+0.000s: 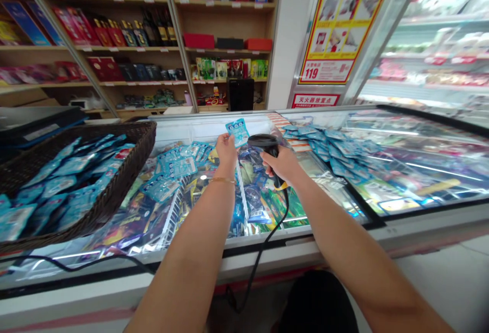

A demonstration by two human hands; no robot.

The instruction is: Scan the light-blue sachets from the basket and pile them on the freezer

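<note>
My left hand [226, 150] pinches a small blue packet [237, 132] by its edge, holding it up above the chest freezer. Wrapped around the handle of a black barcode scanner [264, 142] is my right hand [280, 164]. The scanner's head points left, close to the packet, and its black cable [263, 246] hangs down over the freezer's front edge. Blue packets [178, 165] of the same look lie loose to the left of my left hand. A larger pile of blue packets [336, 149] rests on the freezer's glass to the right.
A brown wicker basket [143, 142] with several blue packets stands at the left. Below my hands, the freezer [298, 251] holds bagged goods between white wire dividers. Behind are shelves [225, 4] of boxes and bottles, a red-and-yellow poster [332, 27] and a lit display fridge [439, 58].
</note>
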